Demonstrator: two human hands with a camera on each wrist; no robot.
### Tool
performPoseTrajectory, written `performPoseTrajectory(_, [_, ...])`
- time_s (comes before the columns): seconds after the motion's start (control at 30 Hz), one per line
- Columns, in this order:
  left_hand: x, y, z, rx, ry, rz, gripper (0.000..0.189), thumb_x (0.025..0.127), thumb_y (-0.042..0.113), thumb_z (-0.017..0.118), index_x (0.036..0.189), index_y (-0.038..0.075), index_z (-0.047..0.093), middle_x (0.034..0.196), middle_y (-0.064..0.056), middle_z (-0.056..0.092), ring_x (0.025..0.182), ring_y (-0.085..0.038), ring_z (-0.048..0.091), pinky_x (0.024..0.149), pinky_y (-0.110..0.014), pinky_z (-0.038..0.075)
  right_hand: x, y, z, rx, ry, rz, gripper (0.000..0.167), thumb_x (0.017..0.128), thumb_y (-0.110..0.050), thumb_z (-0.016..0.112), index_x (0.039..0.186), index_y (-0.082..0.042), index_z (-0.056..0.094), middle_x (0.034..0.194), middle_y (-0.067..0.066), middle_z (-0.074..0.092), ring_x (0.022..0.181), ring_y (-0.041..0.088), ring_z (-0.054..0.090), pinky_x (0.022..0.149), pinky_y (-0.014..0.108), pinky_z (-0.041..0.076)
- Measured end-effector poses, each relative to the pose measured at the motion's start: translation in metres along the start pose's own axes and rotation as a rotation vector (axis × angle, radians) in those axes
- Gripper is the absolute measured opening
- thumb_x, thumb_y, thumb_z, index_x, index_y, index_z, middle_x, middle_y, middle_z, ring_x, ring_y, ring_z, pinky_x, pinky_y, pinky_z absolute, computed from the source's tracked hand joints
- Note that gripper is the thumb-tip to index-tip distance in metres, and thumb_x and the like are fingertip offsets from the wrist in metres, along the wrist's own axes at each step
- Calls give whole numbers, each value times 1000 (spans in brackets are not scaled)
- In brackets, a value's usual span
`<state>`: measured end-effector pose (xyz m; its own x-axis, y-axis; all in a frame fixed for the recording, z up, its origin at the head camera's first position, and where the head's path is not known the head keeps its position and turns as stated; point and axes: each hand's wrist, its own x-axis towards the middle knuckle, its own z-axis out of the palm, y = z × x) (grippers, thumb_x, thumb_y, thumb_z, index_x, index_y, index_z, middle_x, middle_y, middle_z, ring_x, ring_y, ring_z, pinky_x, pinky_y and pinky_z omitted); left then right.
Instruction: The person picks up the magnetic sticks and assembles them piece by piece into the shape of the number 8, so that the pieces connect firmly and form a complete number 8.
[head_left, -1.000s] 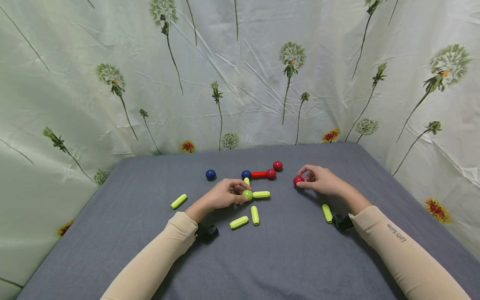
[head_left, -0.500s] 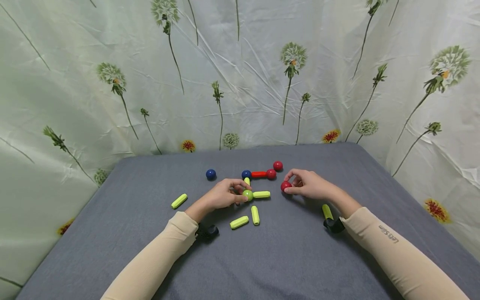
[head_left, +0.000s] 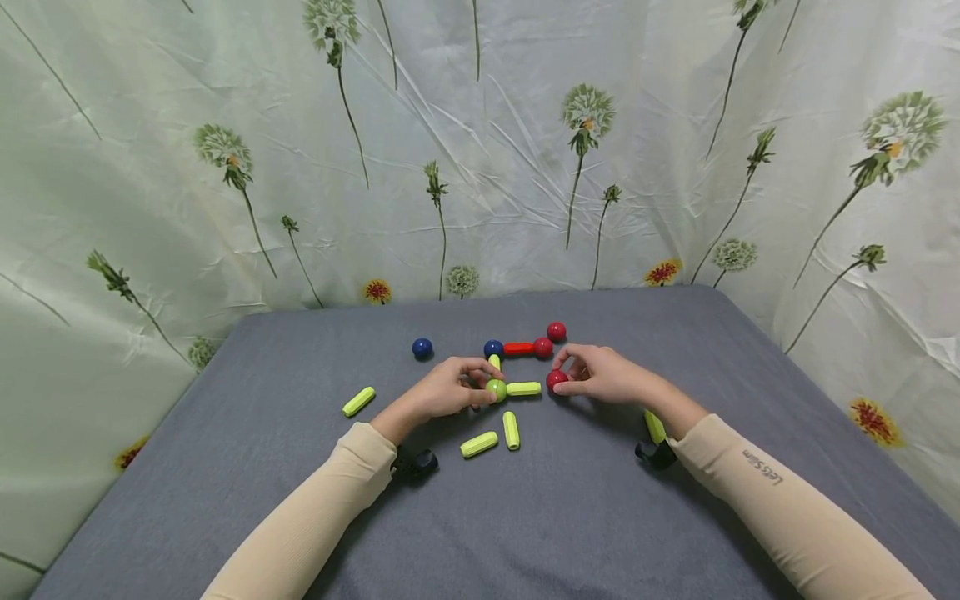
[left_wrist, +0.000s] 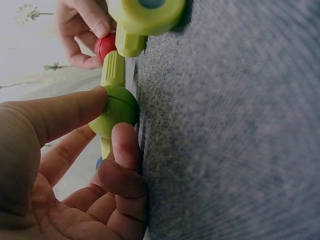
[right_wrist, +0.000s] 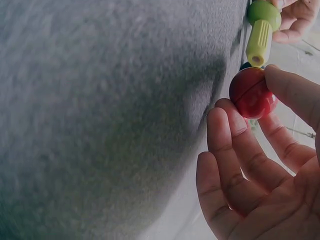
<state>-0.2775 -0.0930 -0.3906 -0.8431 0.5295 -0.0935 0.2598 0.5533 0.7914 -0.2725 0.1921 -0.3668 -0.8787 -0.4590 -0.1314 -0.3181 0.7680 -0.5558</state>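
Between thumb and fingers, my left hand (head_left: 453, 387) pinches a green ball (head_left: 497, 390) in the middle of the table. A yellow-green ribbed rod (head_left: 523, 388) sticks out of that ball to the right, and a second rod (head_left: 494, 362) runs back towards a blue ball (head_left: 492, 349). From there a red rod (head_left: 517, 348) leads to a red ball (head_left: 543, 347). My right hand (head_left: 607, 373) pinches another red ball (right_wrist: 253, 93) by its sides, just beyond the free end of the right-hand rod (right_wrist: 259, 44). In the right wrist view a hole shows in that rod's end.
Loose yellow-green rods lie in front (head_left: 478, 444), (head_left: 512, 431) and at the left (head_left: 359, 402); one rod (head_left: 654, 427) is partly behind the right wrist. A loose blue ball (head_left: 422, 348) and a red ball (head_left: 557, 332) sit farther back. A flowered curtain (head_left: 510, 167) hangs behind the table.
My right hand has carried its red ball leftward and slightly nearer, up to the end of the yellow-green rod. The left hand keeps its hold on the green ball, unmoved.
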Motion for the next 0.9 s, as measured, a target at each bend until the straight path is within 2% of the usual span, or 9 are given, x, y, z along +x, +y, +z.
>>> performPoseTrajectory(0.43, [1,0,1,-6,7,4,29,84,27,70,113,26,65,91,-1,63,72,-15,58,59,-29,45,3,-1,4,-12,-7,-55,31,84,-40,68,108,-24,56,87,-3,66,81,10,61,73,29,48])
performPoseTrajectory(0.73, [2,0,1,8,3,3,29,84,28,70,113,26,65,92,-1,63,70,-15,58,57,-29,44,3,-4,4,-7,-30,-54,30,84,-38,68,108,-22,56,84,-2,65,76,11,59,69,28,46])
performPoseTrajectory(0.9, [3,-1,0,-5,-2,1,29,84,28,70,113,27,65,91,-2,63,70,-15,58,57,-29,44,2,-4,3,-11,-37,-54,29,85,-36,68,107,-22,56,87,-2,65,80,10,60,71,27,48])
